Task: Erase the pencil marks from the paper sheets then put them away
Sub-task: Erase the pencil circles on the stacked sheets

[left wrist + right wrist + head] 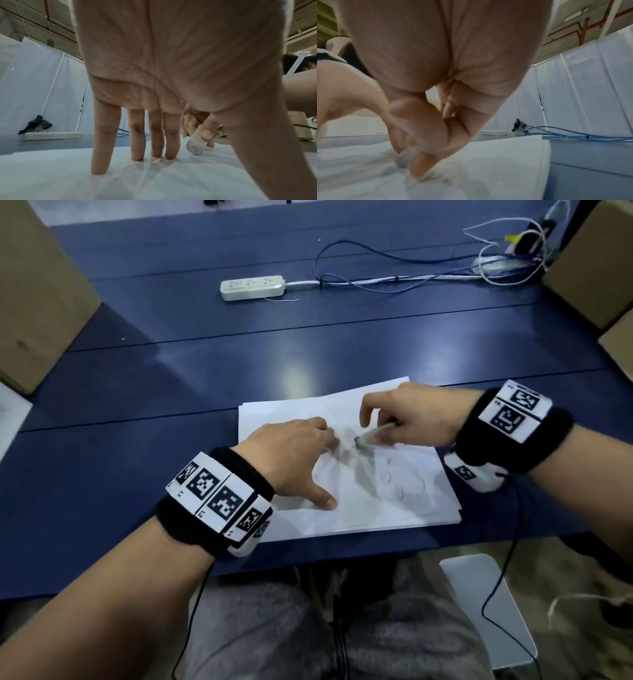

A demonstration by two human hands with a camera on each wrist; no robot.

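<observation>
A stack of white paper sheets (394, 508) lies near the front edge of the blue table (137, 474); faint pencil circles (404, 484) show on the top sheet. My left hand (301, 453) lies on the sheets (51, 175) with straight, spread fingers (101, 148) pressing down, and the paper wrinkles around the fingertips. My right hand (397, 419) pinches a white eraser (373, 436) with a grey, dirty tip that touches the top sheet just right of the left fingertips. The eraser (195, 142) also shows in the left wrist view, and the eraser (402, 158) in the right wrist view is partly hidden by the thumb.
A white power strip (251, 287) with white and blue cables (394, 273) lies at the back of the table. Cardboard boxes stand at the left (37, 292) and right (596, 265) edges. A white chair seat (486, 604) is below the table's front edge.
</observation>
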